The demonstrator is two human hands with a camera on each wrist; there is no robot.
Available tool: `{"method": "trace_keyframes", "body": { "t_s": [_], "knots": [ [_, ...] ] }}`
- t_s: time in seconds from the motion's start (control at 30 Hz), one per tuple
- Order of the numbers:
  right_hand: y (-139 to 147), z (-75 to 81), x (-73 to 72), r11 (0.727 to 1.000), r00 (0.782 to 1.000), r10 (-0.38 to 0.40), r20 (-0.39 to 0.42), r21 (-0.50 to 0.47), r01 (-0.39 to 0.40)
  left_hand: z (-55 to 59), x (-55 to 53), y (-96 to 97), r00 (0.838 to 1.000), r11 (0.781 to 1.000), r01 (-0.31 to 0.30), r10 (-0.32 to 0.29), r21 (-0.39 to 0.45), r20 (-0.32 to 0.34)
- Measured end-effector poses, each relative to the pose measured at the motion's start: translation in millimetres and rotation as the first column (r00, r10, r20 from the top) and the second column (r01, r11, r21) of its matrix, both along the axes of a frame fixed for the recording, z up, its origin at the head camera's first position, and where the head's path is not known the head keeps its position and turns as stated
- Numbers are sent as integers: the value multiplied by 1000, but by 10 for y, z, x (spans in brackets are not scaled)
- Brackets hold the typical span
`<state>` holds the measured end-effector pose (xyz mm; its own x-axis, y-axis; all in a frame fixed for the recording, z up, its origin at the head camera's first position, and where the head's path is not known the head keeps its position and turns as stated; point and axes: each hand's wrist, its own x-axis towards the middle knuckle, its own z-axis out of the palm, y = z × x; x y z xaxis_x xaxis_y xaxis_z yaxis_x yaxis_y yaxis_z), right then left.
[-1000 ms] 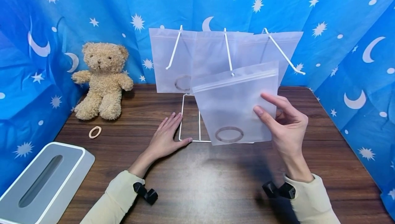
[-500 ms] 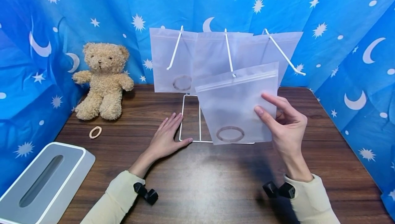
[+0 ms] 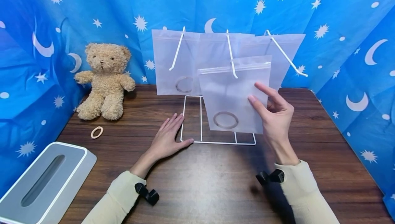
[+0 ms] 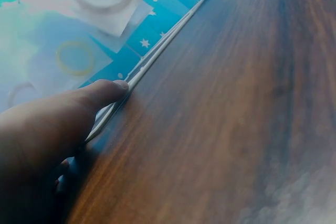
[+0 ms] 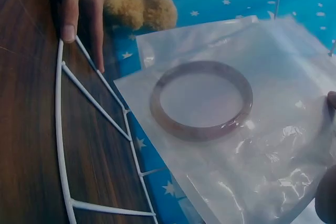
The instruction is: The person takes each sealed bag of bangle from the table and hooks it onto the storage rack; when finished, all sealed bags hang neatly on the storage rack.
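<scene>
My right hand pinches the right side of a frosted zip bag between thumb and fingers. Inside the bag, near its bottom, lies a brownish bangle. The tip of the middle hook of a white wire rack shows in front of the bag's top strip. My left hand lies flat at the rack's left front corner, fingers straight; in the left wrist view its thumb rests on the base wire. Behind hang other frosted bags on the hooks, the left one with a ring-shaped bangle.
A teddy bear sits at the back left of the wooden table. In front of it lies a small pale ring. A grey-topped tissue box stands at the left edge. A blue star-patterned curtain surrounds the table.
My right hand has moved the bag away from me, slightly up and left, and the middle hook's tip now stands out in front of the bag's top. My left hand has stayed put.
</scene>
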<state>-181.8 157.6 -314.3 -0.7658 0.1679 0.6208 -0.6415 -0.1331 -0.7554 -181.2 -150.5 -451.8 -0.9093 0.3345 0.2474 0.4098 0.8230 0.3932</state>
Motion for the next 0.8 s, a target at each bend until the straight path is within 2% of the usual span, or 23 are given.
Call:
{"method": "trace_keyframes", "body": {
  "t_s": [0.17, 0.3, 0.4, 0.57, 0.8],
  "knots": [
    [-31, -79, -330, 996, 995, 35, 93, -86, -27, -2, 2, 5, 1000, 1000, -4, 4, -8, -11],
    [-74, -77, -563, 984, 990, 84, 115, -167, -64, -3, 14, 32, 1000, 1000, -1, 1, 3, -15],
    [-102, -70, -684, 972, 987, 109, 119, -219, -81, -7, 24, 62, 1000, 1000, -1, 1, 2, -12],
    [-94, -73, -798, 956, 985, 126, 122, -278, -88, -11, 33, 104, 1000, 1000, 1, -1, 0, -14],
    [-4, -84, -802, 954, 982, 143, 123, -281, -104, 7, 23, 146, 1000, 1000, 17, -17, 3, -18]
  ]
}}
